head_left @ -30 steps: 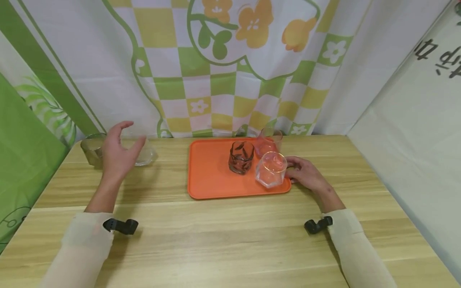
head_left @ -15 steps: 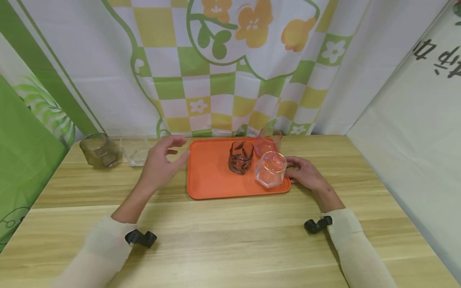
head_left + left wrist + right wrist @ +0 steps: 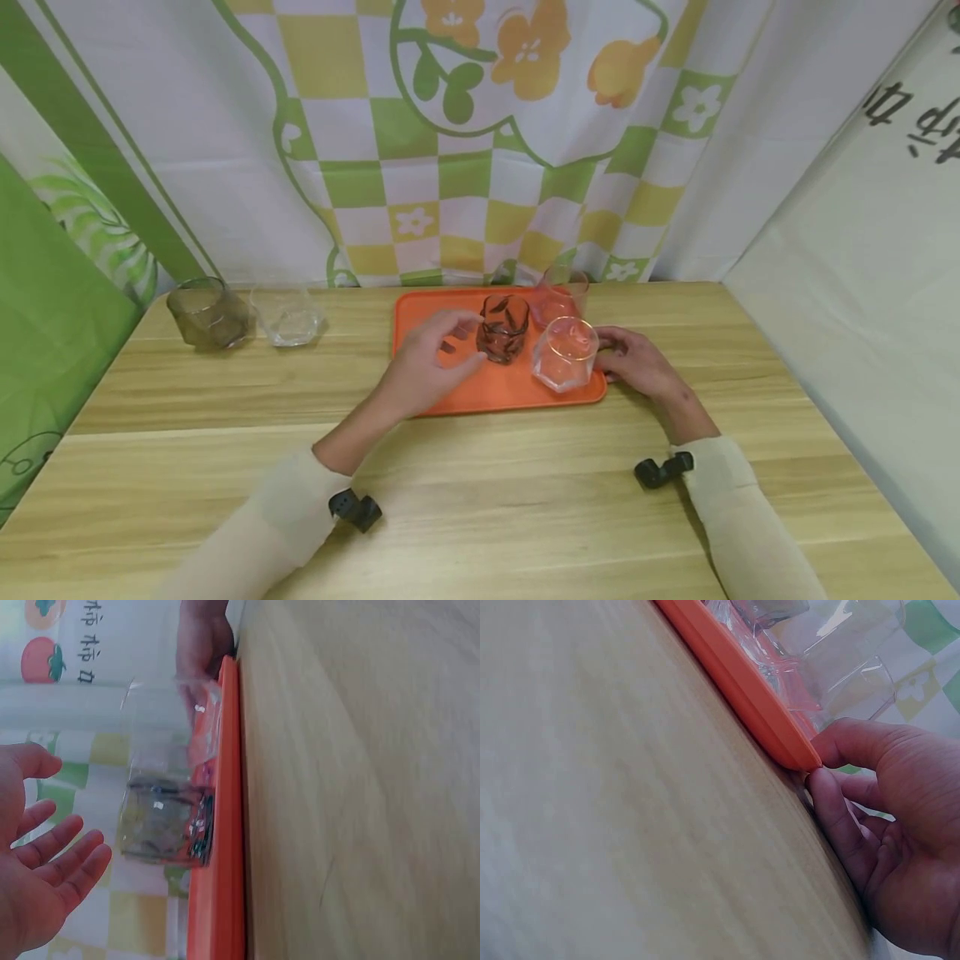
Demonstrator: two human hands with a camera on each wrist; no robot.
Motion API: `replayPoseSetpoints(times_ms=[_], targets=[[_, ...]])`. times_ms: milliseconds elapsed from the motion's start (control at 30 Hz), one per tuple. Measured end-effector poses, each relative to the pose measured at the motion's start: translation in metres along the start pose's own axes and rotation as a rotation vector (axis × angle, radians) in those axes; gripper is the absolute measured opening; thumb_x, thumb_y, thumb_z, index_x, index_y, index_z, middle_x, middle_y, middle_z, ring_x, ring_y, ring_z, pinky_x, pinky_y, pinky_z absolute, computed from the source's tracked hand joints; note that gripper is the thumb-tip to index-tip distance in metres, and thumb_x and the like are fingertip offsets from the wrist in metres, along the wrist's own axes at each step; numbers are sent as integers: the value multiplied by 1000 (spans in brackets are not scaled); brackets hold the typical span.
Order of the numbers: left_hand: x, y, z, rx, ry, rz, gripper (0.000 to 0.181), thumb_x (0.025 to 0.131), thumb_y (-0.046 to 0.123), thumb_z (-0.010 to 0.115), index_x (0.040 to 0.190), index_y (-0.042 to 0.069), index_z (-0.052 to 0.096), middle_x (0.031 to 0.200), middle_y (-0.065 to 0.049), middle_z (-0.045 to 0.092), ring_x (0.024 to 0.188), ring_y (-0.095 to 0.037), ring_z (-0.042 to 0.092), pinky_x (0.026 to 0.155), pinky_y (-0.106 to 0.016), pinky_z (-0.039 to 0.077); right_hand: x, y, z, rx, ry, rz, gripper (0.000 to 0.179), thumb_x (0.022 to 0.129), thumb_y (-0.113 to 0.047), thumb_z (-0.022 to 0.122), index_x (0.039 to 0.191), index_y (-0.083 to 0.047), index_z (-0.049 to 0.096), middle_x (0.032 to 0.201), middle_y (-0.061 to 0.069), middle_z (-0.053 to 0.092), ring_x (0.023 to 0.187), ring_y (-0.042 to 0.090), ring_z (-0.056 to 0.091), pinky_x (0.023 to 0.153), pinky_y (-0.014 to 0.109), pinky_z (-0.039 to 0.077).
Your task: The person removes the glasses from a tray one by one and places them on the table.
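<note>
An orange tray (image 3: pixel 423 307) on the table bears three drinking glasses. The dark brown glass (image 3: pixel 502 333) stands near its middle; a clear gold-rimmed glass (image 3: pixel 561 367) and a pinkish glass (image 3: pixel 558 283) stand at the right end. My left hand (image 3: pixel 423 371) is over the tray's left half, thumb and fingers spread apart just left of the brown glass. In the left wrist view that hand (image 3: pixel 37 862) holds nothing. My right hand (image 3: pixel 641 362) pinches the tray's right edge, and the right wrist view has the tray corner (image 3: pixel 799 754) between its thumb and finger.
Two more glasses stand at the table's back left: a smoky grey glass (image 3: pixel 210 317) and a clear glass (image 3: pixel 288 317). A patterned curtain (image 3: pixel 465 183) hangs behind the wooden table (image 3: pixel 495 500), and a white wall cloth (image 3: pixel 862 275) closes the right side.
My left hand has moved right, from beside the two back-left glasses to the brown glass on the tray. The right hand and the tray have stayed in place.
</note>
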State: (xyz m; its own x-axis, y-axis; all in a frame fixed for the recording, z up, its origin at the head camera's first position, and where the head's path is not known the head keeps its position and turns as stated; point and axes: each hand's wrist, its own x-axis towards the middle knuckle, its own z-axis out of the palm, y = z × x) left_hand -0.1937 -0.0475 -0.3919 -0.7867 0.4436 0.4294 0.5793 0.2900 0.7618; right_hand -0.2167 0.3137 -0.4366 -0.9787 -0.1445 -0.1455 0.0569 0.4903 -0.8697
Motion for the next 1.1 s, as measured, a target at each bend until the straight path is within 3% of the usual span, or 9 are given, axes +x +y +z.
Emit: replayPoseSetpoints(times_ms=[233,500,633,833,1100], targets=[[9,8,31,-50,-58,20,48,94,16,77,137,6,58,119,-12,62,106,-31,62,89,-49,53,-1,2,1,12,0,-7,58,99,-17,70,148,4,47,129,25,58,89,14,64,73,27,58],[16,14,64,-1,-110,6,70,91,19,80,149,9,42,134,-9,49,117,-25,54,97,-42,50,-2,2,2,66,-12,-19,58,99,-14,69,148,6,46,129,27,57,87,11,65,72,27,59],[20,17,74,26,-113,-4,76,90,20,80,153,10,39,146,-12,45,124,-31,54,97,-46,50,-1,3,2,104,-21,-36,57,99,-11,68,148,8,45,128,29,57,85,9,66,71,26,58],[28,19,87,48,-129,-23,85,91,30,81,158,10,33,153,-12,40,128,-30,53,100,-48,49,-1,4,1,110,-17,-43,57,98,-9,68,147,9,45,128,29,58,83,8,66,70,25,58],[38,18,102,-5,-140,-117,95,90,31,80,164,18,22,159,-12,34,138,-27,45,100,-46,50,-1,4,1,107,-10,-40,56,97,-8,68,147,7,48,128,29,59,83,8,66,69,25,58]])
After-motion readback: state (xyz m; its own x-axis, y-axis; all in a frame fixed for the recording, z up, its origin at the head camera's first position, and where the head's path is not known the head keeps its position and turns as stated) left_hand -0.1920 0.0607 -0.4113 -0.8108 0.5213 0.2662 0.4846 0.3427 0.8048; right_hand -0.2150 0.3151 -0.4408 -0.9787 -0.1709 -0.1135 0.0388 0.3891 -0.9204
